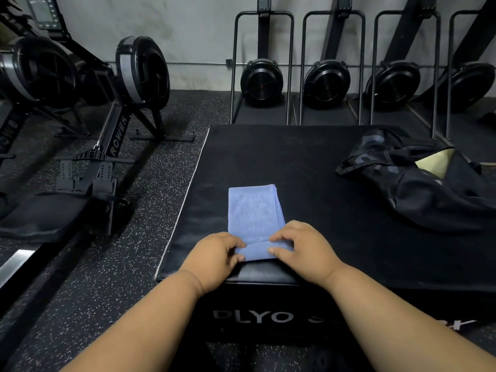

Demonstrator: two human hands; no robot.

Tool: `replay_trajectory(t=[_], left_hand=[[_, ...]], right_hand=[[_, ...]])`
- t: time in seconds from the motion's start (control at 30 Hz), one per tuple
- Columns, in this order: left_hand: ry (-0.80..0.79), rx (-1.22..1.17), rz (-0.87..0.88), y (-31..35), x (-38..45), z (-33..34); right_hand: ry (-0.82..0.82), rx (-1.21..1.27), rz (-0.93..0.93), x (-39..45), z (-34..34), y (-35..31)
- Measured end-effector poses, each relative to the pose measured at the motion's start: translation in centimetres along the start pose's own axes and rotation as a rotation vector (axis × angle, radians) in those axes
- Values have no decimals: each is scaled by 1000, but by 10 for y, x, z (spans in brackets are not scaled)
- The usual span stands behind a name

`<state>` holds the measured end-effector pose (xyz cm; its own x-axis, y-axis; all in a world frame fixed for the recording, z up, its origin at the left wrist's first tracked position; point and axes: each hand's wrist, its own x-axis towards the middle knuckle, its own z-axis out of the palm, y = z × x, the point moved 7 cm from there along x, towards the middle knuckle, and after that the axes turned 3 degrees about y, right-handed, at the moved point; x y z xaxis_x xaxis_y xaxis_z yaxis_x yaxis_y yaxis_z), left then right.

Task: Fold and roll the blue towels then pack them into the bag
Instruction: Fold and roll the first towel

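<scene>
As rolling begins, the left hand (214, 252) and right hand (298, 244) pinch the near end of a folded blue towel (253, 210) on a black plyo box (295, 157); next, an even roll away, toward the bag (418, 181) lying well apart.

Black plyo box (295, 162) with blue towel (253, 210) and black bag (418, 189) on top.

Blue towel (253, 210): folded into a narrow strip, flat, near end turned over. Black bag (418, 181): slumped open, well right of it.
</scene>
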<state>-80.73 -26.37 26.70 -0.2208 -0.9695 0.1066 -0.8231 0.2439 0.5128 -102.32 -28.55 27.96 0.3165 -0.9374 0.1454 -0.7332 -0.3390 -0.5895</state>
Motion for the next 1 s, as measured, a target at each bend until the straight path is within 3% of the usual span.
replay_trajectory(t=[0.17,0.3,0.37,0.43,0.53,0.6,0.7,0.8,0.9,1.0], left_hand=[[-250,-122,-158,-14,11,-1],[-407,-160,-215,-18,16,-2],[-367,-201,-238,-18,15,-5],[-225,-214,-210,-17,13,-10],[-31,-109,-73,-5,1,-18],[-3,-20,35,1,-9,-16],[-36,63,70,-4,-18,-7],[-45,-21,-5,-8,-16,-6],[-175,-118,-133,-15,-5,-5],[-341,-184,-202,-21,4,-5]], right_hand=[[-89,-156,-52,-12,7,1],[-189,-100,8,-12,14,1],[-255,9,91,-11,19,7],[-290,118,166,-7,21,12],[-312,187,219,0,22,9],[-295,209,237,3,25,10],[-274,221,259,2,28,14],[-190,153,234,-3,22,12],[-58,21,119,-12,11,5],[-89,-132,1,-19,11,0]])
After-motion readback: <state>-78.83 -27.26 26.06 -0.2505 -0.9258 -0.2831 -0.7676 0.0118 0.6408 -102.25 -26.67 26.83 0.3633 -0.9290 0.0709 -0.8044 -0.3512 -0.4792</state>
